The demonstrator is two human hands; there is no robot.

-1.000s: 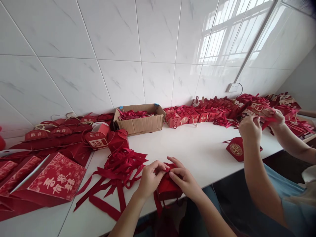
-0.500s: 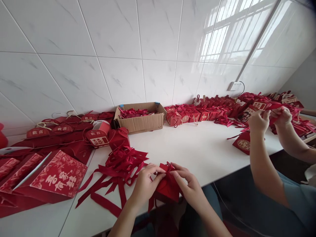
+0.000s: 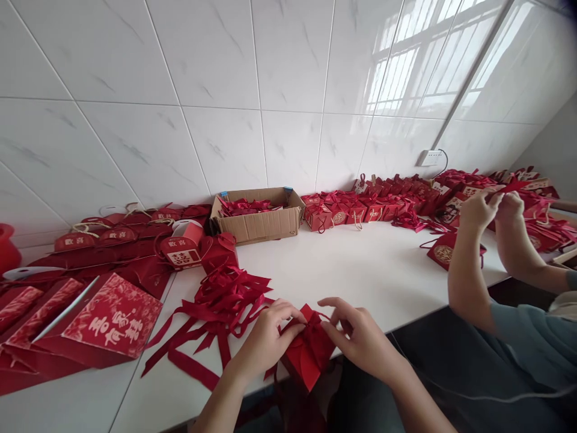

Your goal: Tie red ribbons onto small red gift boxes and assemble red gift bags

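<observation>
A small red gift box (image 3: 311,370) sits tilted at the table's front edge, with a dark red ribbon bow (image 3: 316,332) on top. My left hand (image 3: 273,331) pinches the left side of that bow between thumb and fingers. On the other side, my right hand (image 3: 360,337) has its index finger raised apart from the thumb, whose tip is at the bow's right side. Just left of my left hand lies a tangled heap of loose red ribbons (image 3: 229,294), some strips hanging toward the front edge. The underside of the gift box is hidden.
Red boxes with white lettering (image 3: 115,316) fill the table's left. By the tiled wall stands a cardboard box (image 3: 259,225) holding red ribbons. Rows of finished-looking red boxes (image 3: 356,210) line the back. At right, a co-worker's hands (image 3: 496,207) hold red ribbon above another red box (image 3: 444,249).
My right index finger has lifted off the bow and spread from the thumb. The gift box has turned slightly, showing more of its front. The co-worker's hands have shifted a little.
</observation>
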